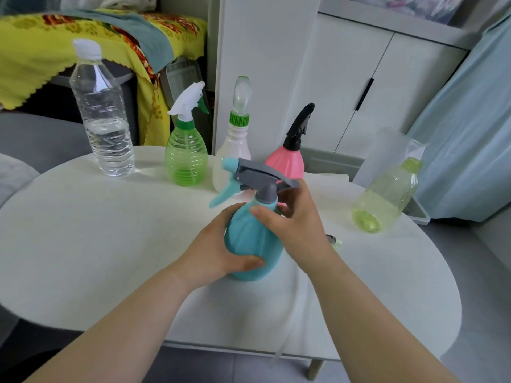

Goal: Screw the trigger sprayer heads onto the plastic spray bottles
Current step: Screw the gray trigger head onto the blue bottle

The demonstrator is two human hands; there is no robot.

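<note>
Snugly, left hand (218, 255) wraps the teal bottle (249, 239); right hand (298, 225) curls round its grey sprayer head (260, 174).

text: none legible | teal spray bottle (253, 244): no readable label or brand | clear water bottle (102, 111), behind-left of the teal spray bottle: no readable print

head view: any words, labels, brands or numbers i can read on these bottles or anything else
None: no readable text anywhere in this view.
The blue spray bottle, green spray bottle, pink spray bottle, white bottle, clear water bottle and yellow-green bottle show no printed label.
The yellow cloth shows only a floral pattern, no letters.
</note>
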